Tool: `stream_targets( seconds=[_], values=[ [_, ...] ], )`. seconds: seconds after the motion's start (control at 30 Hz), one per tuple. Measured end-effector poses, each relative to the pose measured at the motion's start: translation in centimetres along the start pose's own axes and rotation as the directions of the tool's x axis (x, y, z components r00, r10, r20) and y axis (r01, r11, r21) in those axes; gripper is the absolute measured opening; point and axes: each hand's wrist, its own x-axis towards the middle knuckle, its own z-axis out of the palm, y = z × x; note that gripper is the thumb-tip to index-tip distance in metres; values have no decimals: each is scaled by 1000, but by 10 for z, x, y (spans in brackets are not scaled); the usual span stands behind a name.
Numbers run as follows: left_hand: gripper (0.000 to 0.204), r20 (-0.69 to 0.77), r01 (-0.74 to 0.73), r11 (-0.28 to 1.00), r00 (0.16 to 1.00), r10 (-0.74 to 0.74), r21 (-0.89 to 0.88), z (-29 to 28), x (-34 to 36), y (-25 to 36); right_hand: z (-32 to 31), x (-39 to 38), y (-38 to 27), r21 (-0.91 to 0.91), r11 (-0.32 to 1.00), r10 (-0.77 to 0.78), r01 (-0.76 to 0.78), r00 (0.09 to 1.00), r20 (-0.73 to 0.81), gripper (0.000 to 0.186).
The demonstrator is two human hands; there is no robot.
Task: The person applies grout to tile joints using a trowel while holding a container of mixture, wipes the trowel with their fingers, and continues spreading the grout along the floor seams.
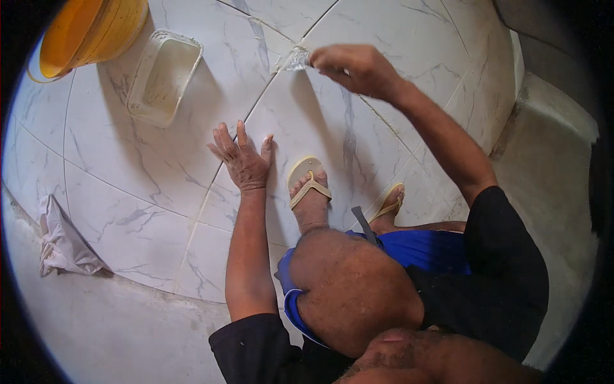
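My right hand point(358, 70) is closed on a small, shiny, pale scraper-like piece point(297, 59), whose exact kind I cannot make out. Its edge meets white paste on the tile joint where several tiles come together. My left hand point(243, 160) is spread on the white, grey-veined tile floor point(185, 173), fingers apart, beside another joint, holding nothing. To the upper left of that hand stands a white rectangular plastic tub point(165, 80), smeared with whitish paste inside.
A yellow bucket point(96, 32) stands beyond the tub at the far left. A crumpled whitish cloth point(62, 240) lies at the left edge of the tiles. My sandaled foot point(310, 185) is between my hands. A raised concrete ledge point(556, 121) borders the tiles at the right.
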Motion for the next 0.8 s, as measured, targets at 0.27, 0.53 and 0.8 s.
stream_targets(
  seconds=[0.27, 0.53, 0.8],
  values=[
    [90, 3, 4, 1000, 1000, -4, 20, 1, 0, -1, 37, -60, -9, -59, 987, 140, -147, 984, -111, 18],
    [91, -12, -8, 1000, 1000, 8, 19, 1, 0, -1, 47, -56, -5, 100, 929, 369, -356, 906, -207, 32],
    [91, 0, 2, 1000, 1000, -2, 29, 2, -4, -1, 52, -52, -2, 144, 937, 343, -319, 919, -196, 31]
  ],
)
